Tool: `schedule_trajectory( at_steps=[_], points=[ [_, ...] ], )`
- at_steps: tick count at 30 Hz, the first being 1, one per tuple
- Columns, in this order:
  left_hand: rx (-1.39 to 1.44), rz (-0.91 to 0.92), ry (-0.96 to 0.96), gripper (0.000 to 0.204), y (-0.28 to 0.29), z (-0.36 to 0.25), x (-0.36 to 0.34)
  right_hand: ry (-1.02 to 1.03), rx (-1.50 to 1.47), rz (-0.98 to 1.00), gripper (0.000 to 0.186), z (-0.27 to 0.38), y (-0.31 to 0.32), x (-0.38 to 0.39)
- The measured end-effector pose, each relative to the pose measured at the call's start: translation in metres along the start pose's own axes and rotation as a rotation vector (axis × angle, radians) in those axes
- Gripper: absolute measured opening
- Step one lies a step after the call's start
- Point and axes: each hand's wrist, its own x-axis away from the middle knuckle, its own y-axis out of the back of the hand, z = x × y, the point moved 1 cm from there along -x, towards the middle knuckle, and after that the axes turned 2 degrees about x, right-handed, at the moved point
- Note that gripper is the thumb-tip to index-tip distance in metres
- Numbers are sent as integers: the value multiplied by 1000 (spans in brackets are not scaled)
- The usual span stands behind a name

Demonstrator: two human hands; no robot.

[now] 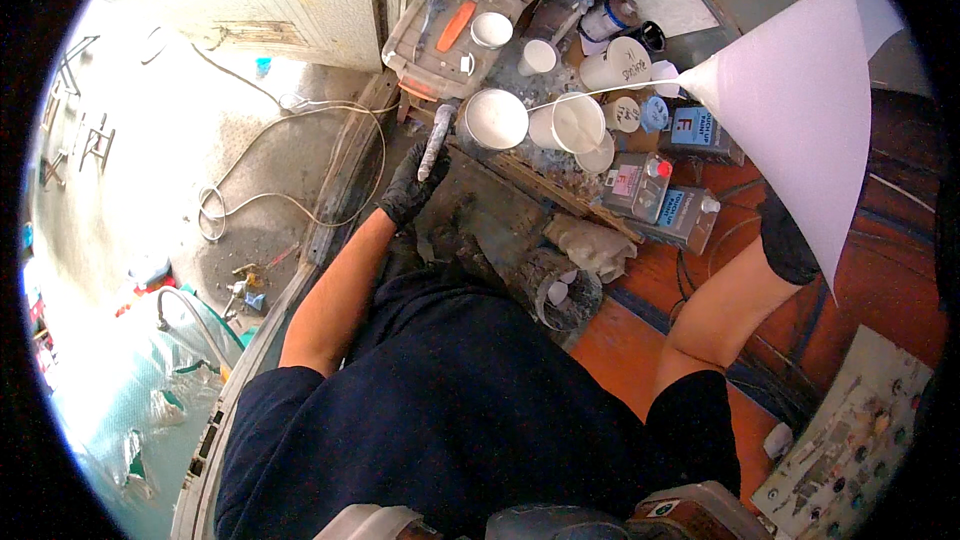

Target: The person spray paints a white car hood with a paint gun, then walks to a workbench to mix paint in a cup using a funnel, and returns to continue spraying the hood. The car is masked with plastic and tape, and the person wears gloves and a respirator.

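My left hand (405, 190), in a black glove, is closed around a whitish, paint-crusted stick (434, 143). The stick points up beside a white tub (497, 118), whose inside is white. At the right, my right hand (788, 240), also black-gloved, is at the lower edge of a large white sheet (790, 100) and appears to grip it; its fingers are mostly hidden. The raised sheet tapers to a tip at its left. From that tip a thin white strand (625, 86) reaches over a second white tub (578, 123); I cannot tell whether it is liquid.
Metal cans (637, 187) and several cups crowd the bench. Beyond is a grey plastic box (455, 25) carrying an orange-handled tool (457, 26) and a cup. A clear-walled container (567, 292) stands close to my body. A cable (240, 210) loops across the floor at left.
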Motion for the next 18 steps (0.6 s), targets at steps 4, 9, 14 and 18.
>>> schedule_trajectory(
  at_steps=[4, 9, 14, 18],
  points=[
    [-89, -10, -22, 29, 5, -2, -2, -2, 17, -8, 26, 1, -1, -1],
    [-27, 21, 0, 31, 10, 1, -6, -4, 45, -25, 24, 3, -1, -3],
    [15, 46, -25, 33, 17, 16, -11, -2, 107, -34, 22, 0, -7, -2],
    [-47, 102, -21, 35, 19, -5, -13, 37, 389, -1, 20, -8, -14, 6]
  ],
)
